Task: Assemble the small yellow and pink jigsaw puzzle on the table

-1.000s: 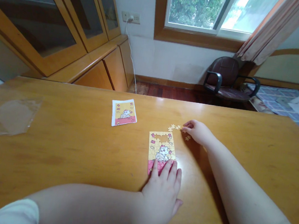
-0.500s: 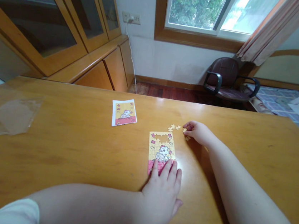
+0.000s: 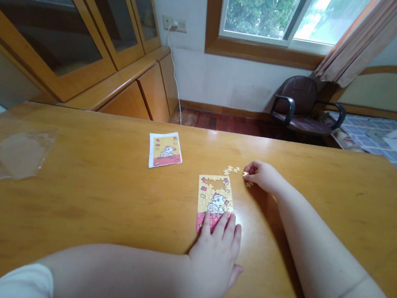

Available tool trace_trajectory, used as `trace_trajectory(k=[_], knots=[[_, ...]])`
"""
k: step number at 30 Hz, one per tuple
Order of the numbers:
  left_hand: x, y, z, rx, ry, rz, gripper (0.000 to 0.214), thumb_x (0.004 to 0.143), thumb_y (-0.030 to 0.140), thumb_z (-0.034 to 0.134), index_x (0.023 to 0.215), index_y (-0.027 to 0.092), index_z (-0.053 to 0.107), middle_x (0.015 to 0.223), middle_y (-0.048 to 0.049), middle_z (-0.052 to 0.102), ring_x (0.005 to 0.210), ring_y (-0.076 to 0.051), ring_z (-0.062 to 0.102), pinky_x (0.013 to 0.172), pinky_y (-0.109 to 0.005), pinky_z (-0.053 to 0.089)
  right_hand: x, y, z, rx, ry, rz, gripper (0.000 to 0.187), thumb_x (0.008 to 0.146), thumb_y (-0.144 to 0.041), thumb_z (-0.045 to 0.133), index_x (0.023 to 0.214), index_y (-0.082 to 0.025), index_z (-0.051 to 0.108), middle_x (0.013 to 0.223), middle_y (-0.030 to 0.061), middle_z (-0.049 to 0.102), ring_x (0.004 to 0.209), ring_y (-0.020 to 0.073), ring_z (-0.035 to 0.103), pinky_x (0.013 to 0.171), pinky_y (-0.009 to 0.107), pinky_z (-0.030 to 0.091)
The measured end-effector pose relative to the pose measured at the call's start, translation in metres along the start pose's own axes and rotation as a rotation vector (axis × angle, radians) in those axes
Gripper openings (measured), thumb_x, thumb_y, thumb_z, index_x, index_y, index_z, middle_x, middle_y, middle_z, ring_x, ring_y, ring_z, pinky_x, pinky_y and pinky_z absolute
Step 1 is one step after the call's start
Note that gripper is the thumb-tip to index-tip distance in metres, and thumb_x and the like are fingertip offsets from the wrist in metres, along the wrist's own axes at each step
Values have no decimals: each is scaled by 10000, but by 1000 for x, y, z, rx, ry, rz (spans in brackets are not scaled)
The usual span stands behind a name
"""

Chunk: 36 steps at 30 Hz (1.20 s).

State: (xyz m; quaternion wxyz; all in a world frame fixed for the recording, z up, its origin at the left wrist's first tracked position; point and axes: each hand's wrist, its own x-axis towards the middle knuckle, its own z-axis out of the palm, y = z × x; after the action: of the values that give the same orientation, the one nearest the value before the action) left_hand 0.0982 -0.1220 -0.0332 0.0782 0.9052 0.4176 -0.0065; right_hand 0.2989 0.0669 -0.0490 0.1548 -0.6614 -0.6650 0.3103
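A small yellow and pink jigsaw puzzle (image 3: pixel 214 197) lies on the wooden table (image 3: pixel 89 194), with a gap near its top edge. My left hand (image 3: pixel 215 256) rests flat on the puzzle's lower edge, fingers spread. My right hand (image 3: pixel 263 175) is curled just right of the puzzle's top, its fingertips pinching a loose puzzle piece (image 3: pixel 245 174). A few more loose pieces (image 3: pixel 231 169) lie between that hand and the puzzle. A printed reference card (image 3: pixel 164 150) with the same picture lies farther back on the left.
A clear plastic bag (image 3: pixel 15 154) lies at the table's left. Beyond the table stand wooden glass-door cabinets (image 3: pixel 72 24) on the left, a dark armchair (image 3: pixel 302 106) under the window, and a bed (image 3: pixel 393 137) at the right.
My right hand's fingers have closed slightly onto a loose piece and drawn a little nearer. My left hand has stayed put on the puzzle.
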Motion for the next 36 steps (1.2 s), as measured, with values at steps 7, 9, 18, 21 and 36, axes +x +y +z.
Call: trace_trajectory(k=[7, 9, 18, 21, 36], knots=[[-1, 1, 0, 5, 15, -17, 686, 926, 568, 323, 1441, 116, 367, 1501, -172, 341, 1395, -333, 240, 1056, -645, 245, -3, -4, 0, 58, -6, -43, 187, 625, -151, 707, 773, -180, 596, 676, -28, 621, 571, 99, 562, 520, 199, 409], [-1, 1, 0, 11, 17, -13, 693, 926, 571, 316, 1440, 108, 365, 1500, -174, 341, 1396, -334, 239, 1051, -650, 252, -5, -8, 1, 99, -34, -25, 179, 630, -155, 705, 760, -181, 584, 657, -31, 613, 547, 96, 552, 499, 199, 399], [-1, 1, 2, 22, 39, -18, 681, 920, 540, 358, 1436, 96, 368, 1495, -186, 345, 1372, -345, 276, 1053, -649, 243, -42, -63, 23, 184, -52, -198, 53, 737, -225, 648, 769, -186, 661, 722, 5, 678, 612, 111, 574, 580, 221, 434], [-2, 1, 3, 21, 47, -22, 669, 921, 534, 357, 1433, 103, 377, 1489, -182, 359, 1361, -339, 299, 1060, -640, 238, -52, -72, 41, 149, -76, -246, 27, 744, -210, 650, 755, -196, 669, 705, -8, 679, 615, 108, 574, 575, 216, 424], [1, 1, 3, 2, 24, -26, 695, 902, 548, 396, 1433, 99, 374, 1480, -184, 373, 1343, -345, 329, 1055, -635, 262, -56, -63, 42, -223, -71, -839, 263, 913, -311, 506, 866, -199, 739, 892, 65, 667, 840, 161, 610, 777, 274, 467]])
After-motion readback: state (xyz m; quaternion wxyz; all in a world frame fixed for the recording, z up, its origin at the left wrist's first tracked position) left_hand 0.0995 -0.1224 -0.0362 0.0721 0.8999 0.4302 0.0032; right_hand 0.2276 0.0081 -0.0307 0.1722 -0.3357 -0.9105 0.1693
